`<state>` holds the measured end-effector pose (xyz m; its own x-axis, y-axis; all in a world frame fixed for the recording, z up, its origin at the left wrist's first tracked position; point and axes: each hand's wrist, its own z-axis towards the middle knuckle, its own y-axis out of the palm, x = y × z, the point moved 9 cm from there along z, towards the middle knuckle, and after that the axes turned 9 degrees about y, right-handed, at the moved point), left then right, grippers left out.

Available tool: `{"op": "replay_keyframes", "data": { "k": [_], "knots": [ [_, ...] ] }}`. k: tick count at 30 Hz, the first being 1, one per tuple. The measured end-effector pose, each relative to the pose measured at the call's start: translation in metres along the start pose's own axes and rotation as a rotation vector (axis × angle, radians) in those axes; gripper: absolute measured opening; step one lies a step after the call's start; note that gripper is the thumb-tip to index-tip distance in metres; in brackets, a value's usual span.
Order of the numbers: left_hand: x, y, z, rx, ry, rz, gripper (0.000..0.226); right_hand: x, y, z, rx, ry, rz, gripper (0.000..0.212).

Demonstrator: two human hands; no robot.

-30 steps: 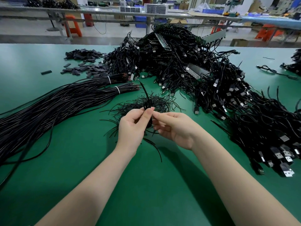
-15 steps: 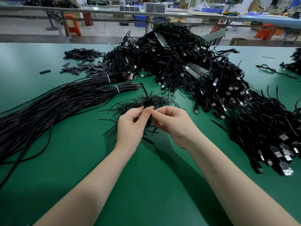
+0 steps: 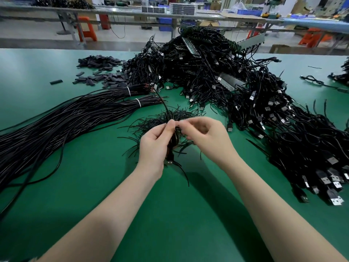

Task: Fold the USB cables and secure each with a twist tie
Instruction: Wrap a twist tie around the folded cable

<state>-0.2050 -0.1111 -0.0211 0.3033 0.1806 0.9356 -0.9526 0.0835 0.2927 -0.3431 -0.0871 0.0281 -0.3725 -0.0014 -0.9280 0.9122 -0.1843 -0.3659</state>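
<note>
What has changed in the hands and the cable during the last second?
The right hand closed in toward the left hand; its fingers, spread a second ago, are now curled and pinch at the top of the folded cable, apparently working the tie. The left hand kept its grip on the cable, whose USB plug now shows below it. The loose twist ties and the cable heap stayed in place.

A black folded cable [image 3: 172, 146] is held upright over the desk, USB plug [image 3: 169, 162] lowest; loose black twist ties [image 3: 151, 122] are scattered beneath; unfolded cables [image 3: 283, 120] are heaped right.
</note>
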Motion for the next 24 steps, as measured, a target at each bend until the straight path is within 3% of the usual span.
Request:
{"op": "replay_keyframes", "data": {
  "k": [3,9,12,13,17,20,22,24],
  "knots": [
    [0.003,-0.001,-0.001,-0.057,0.131,0.114,0.017,0.021,0.012,-0.002,-0.135,0.269,0.258,0.021],
    [0.011,-0.001,0.001,-0.08,0.232,0.178,0.012,0.032,0.023,-0.007,-0.255,0.464,0.444,0.013],
    [0.007,-0.002,0.001,-0.062,0.191,0.162,0.048,0.037,0.027,-0.009,-0.281,0.533,0.539,0.009],
    [0.006,-0.002,0.002,-0.06,0.181,0.154,0.049,0.038,0.026,-0.007,-0.272,0.518,0.527,0.007],
    [0.004,-0.008,0.004,-0.001,0.152,0.12,0.026,0.034,0.022,-0.003,-0.215,0.407,0.455,0.011],
    [0.001,-0.011,0.004,0.04,0.124,0.13,0.012,0.027,0.02,0.0,-0.098,0.221,0.254,0.016],
    [0.001,-0.011,0.006,0.034,0.069,0.164,0.01,0.008,0.012,-0.001,0.05,-0.046,-0.005,0.013],
    [-0.009,-0.011,0.007,-0.005,-0.107,0.129,0.017,-0.025,0.012,-0.016,0.172,-0.455,-0.352,0.009]
  ]
}}
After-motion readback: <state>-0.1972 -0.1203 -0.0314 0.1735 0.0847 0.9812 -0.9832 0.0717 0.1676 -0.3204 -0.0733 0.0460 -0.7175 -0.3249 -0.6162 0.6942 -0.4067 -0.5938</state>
